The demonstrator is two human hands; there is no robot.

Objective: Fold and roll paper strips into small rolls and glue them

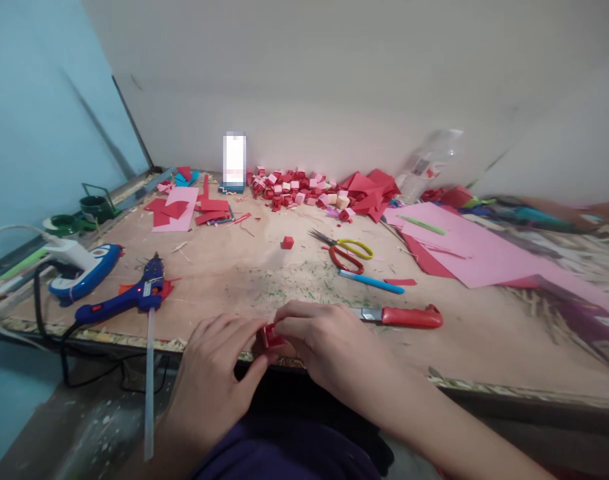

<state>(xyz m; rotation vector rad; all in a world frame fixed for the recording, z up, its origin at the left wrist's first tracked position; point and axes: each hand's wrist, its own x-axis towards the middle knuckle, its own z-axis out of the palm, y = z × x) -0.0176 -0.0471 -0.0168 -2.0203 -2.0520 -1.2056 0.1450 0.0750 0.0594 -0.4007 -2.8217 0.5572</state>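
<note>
I hold a small red paper box (270, 337) right over the front edge of the worktop (234, 273), low between my two hands. My left hand (219, 367) curls narrowly about its left side, thumb below and fingers above; my right hand (329, 337) pinches its right side with bunched fingertips.

The box is stiff folded paper with straight creases and squared corners. Its hollow side seems to face up towards me; it is about as wide as it is deep, and with fingers over part of it I cannot tell a long axis. It looks deep red, with lighter edges catching the light, and a little blurred.

Beyond it the wooden worktop is smooth but scuffed, flecked with green bits, its front edge rough and splintery. A finished-looking red cube (287, 243) sits there alone, near the metal scissors (334, 243), whose blades point away to the left. A knife (411, 317) with a glossy red plastic handle lies just past my right hand. To the left rests a blue plastic glue gun (119, 300), and at the back is a heap of red and pink cubes (294, 190).
</note>
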